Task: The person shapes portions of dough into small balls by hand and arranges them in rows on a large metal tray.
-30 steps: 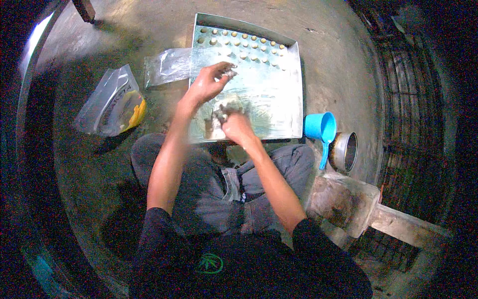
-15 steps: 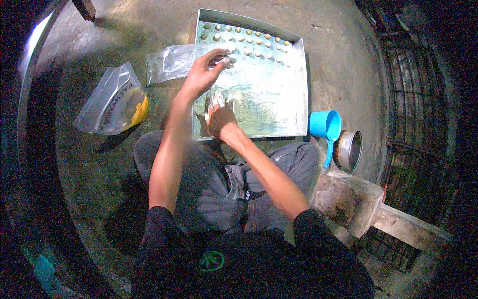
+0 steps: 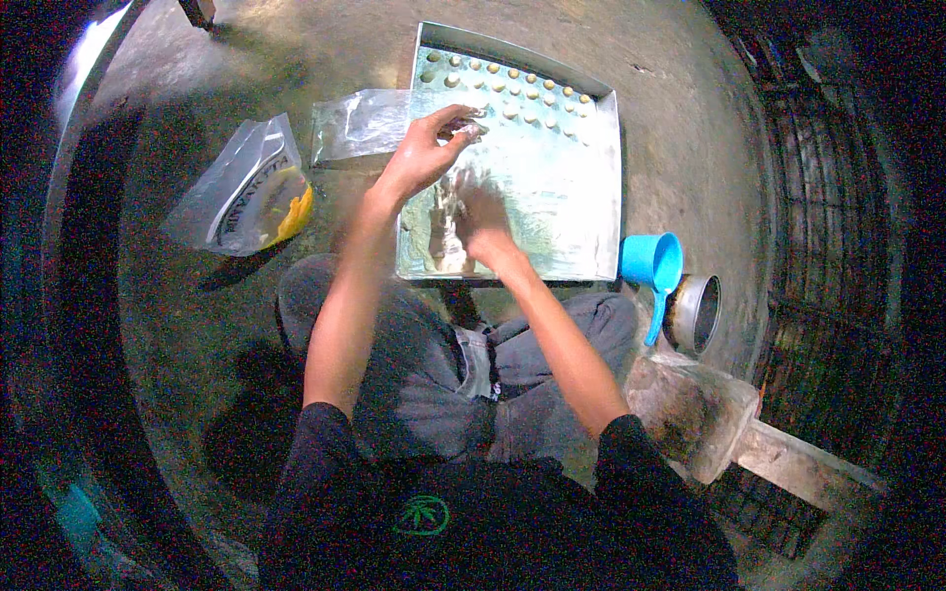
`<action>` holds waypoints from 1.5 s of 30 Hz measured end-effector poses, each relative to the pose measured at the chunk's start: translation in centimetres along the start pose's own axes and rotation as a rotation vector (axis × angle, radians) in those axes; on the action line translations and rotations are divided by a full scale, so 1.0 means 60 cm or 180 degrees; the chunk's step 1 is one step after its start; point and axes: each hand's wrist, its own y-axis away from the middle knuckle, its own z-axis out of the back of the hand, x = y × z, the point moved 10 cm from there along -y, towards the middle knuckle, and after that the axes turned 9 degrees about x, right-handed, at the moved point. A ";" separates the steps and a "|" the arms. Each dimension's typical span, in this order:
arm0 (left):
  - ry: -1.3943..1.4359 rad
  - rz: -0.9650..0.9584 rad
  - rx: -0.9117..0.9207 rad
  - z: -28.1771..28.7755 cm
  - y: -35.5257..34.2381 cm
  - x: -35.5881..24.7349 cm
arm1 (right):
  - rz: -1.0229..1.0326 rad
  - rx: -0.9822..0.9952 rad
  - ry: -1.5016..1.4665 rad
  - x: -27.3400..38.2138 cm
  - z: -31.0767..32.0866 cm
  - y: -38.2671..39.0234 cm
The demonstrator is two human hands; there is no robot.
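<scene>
A shallow metal tray (image 3: 613,187) lies in front of my crossed legs. Rows of small round pale balls (image 3: 512,74), dough-like in look, sit along its far side. My left hand (image 3: 434,148) hovers above the tray's left part, thumb and fingers curled together; white paste coats the tips, and what they hold, if anything, is hidden. Low in the tray, my right hand (image 3: 485,217) is smeared by motion, so its fingers are unclear. Beside it runs a wet, pale, streaky smear (image 3: 448,246) along the tray floor.
Left of the tray lie a flat clear plastic bag (image 3: 360,126) and a printed clear bag (image 3: 246,192) with something yellow inside. To the right stand a blue dipper (image 3: 650,261) and a round metal pot (image 3: 697,313). A concrete block (image 3: 690,404) is near my right knee.
My right hand has shifted off the tray's lower left and now blurs, baring the pale smear beside it. The left hand keeps its curled pose. The whole view has shifted slightly.
</scene>
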 end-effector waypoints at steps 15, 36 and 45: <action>-0.0095 -0.0088 0.0071 0.001 -0.001 0.005 | 0.0940 0.0157 0.1069 0.053 -0.012 0.052; -0.0213 -0.0129 -0.0038 0.008 0.001 -0.001 | 0.0159 0.0017 0.0765 -0.005 0.016 0.031; -0.0176 -0.0062 -0.0070 0.009 0.003 -0.001 | -0.0717 0.0755 0.1013 0.015 -0.024 0.027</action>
